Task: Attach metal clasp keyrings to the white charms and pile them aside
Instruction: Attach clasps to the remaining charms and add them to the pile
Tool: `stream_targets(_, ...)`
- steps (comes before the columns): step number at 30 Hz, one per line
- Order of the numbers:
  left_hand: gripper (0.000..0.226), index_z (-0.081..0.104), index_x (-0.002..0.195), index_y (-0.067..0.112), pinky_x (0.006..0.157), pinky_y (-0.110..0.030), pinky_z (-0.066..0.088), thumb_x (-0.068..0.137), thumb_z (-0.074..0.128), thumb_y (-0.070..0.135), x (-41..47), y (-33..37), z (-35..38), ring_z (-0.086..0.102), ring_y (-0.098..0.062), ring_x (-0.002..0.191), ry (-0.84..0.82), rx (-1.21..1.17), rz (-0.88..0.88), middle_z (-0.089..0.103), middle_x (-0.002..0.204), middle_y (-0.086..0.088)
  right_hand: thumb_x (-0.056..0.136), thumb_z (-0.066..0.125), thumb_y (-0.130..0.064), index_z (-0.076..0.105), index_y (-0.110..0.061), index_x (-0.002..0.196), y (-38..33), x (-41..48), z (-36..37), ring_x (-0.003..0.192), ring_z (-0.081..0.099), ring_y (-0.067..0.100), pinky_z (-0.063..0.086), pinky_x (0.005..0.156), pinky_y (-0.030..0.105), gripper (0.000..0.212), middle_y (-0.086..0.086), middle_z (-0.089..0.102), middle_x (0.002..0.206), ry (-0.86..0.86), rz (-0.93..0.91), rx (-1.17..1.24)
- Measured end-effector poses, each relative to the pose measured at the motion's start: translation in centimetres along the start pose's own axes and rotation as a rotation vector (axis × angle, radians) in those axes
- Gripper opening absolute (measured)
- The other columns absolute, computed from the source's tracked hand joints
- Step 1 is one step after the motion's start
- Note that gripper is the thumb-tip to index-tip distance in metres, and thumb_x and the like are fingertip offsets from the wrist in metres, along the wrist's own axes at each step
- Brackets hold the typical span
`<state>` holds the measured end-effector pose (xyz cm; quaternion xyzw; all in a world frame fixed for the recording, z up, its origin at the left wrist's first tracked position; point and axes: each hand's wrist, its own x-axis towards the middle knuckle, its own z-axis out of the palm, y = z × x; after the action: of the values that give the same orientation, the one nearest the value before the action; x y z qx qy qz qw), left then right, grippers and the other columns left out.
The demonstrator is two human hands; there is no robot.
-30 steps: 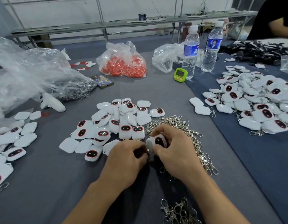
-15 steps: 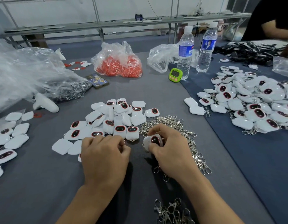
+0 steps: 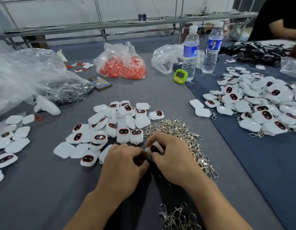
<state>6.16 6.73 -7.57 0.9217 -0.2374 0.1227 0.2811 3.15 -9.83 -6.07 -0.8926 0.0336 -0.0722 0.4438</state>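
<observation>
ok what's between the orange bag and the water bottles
A crumpled clear plastic bag lies between the orange bag and the water bottles, in the head view.

Loose charms (image 3: pixel 120 123) lie in the middle of the table (image 3: pixel 44 188), the heap of clasp keyrings (image 3: pixel 182 130) just to their right. Behind sit a bag (image 3: pixel 122 63) and two bottles (image 3: pixel 190 52); a bigger charm pile (image 3: pixel 263 103) lies far right.
</observation>
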Motion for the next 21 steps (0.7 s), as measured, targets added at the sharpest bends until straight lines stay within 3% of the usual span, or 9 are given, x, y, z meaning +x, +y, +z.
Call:
stream_targets(4,0.016,0.074,0.08,0.03,0.069,-0.022,0.028,0.071,0.086,0.025,0.0,0.2,-0.3,0.047,-0.012,0.073,0.024,0.068,0.015,0.061,0.074,0.014,0.087,0.07,-0.016,0.065,-0.039,0.092,0.0,0.0,-0.1,0.077,0.061,-0.004,0.044,0.057,0.008,0.024,-0.02,0.067,0.079,0.081,0.011,0.081)
stream_targets(9,0.017,0.069,0.066,0.023,0.077,-0.034,0.031,0.069,0.083,0.015,0.5,-0.3,-1.2,0.048,-0.017,0.063,0.266,0.27,-0.12,0.063,0.06,0.007,0.088,0.072,-0.017,0.066,-0.04,0.092,-0.1,-0.1,0.0,0.081,0.061,-0.009,0.046,0.061,0.006,0.024,-0.031,0.064,0.086,0.079,0.018,0.139)
stream_targets(12,0.012,0.073,0.071,0.025,0.07,-0.031,0.032,0.071,0.084,0.018,0.4,-0.3,-0.6,0.043,-0.016,0.066,0.147,0.22,-0.07,0.065,0.065,0.005,0.089,0.074,-0.02,0.066,-0.041,0.093,-0.1,0.0,0.0,0.079,0.062,-0.006,0.047,0.061,0.007,0.023,-0.018,0.068,0.082,0.09,0.041,0.163)
stream_targets(16,0.007,0.076,0.088,0.035,0.073,-0.037,0.049,0.081,0.075,0.033,0.7,-0.5,-0.3,0.059,-0.017,0.08,-0.062,-0.041,-0.104,0.068,0.076,0.013,0.091,0.075,-0.025,0.065,-0.043,0.095,-0.1,0.2,0.0,0.078,0.064,-0.002,0.048,0.061,0.01,0.021,-0.015,0.07,0.084,0.077,0.042,0.177)
stream_targets(21,0.013,0.078,0.089,0.038,0.075,-0.036,0.049,0.077,0.079,0.033,0.7,-0.7,-0.7,0.059,-0.017,0.083,-0.068,-0.074,-0.059,0.068,0.079,0.014,0.089,0.073,-0.022,0.065,-0.043,0.097,0.0,0.2,0.2,0.08,0.063,-0.002,0.05,0.063,0.013,0.024,-0.017,0.068,0.085,0.067,0.027,0.12)
